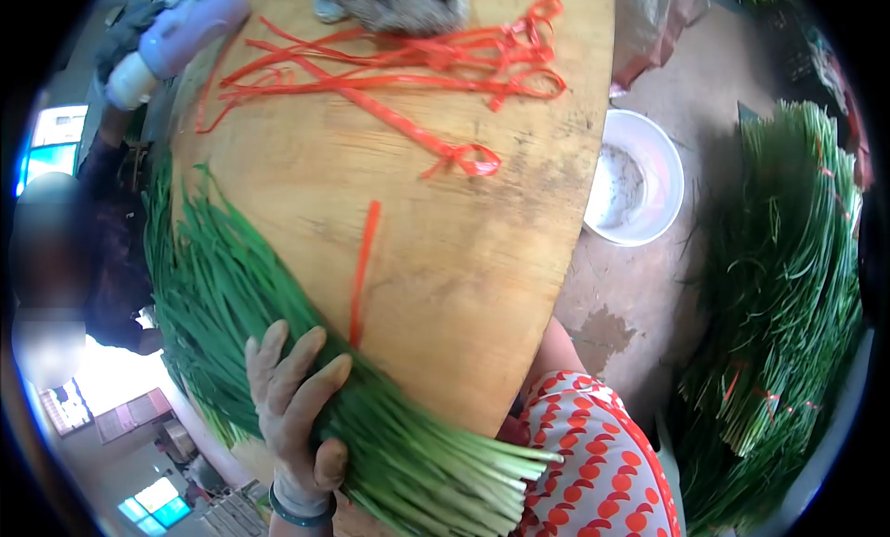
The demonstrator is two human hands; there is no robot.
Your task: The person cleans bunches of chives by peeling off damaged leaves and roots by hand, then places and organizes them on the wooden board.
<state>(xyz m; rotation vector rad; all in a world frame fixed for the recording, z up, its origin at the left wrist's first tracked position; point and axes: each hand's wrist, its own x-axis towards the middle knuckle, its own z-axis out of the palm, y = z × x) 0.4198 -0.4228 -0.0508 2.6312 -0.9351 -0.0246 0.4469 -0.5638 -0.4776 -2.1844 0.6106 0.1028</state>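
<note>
My left hand (297,407), in a pale glove stained at the fingertips, is closed over a thick bundle of long green stalks (399,435). Its fingers lie across the bundle and its thumb is on the lower side. The pale stalk ends point to the lower right and the green leaves spread to the upper left. A flat red strip (366,268) runs up the wooden table from the bundle's edge; its lower end is hidden. My right hand is not in view.
Several looped red ties (399,120) lie on the round wooden table (445,305), below a grey furry item (408,4). A white basin (640,175) and piled green bundles (788,259) are at the right. Another person (120,249) is at the left, near a lilac object (190,31).
</note>
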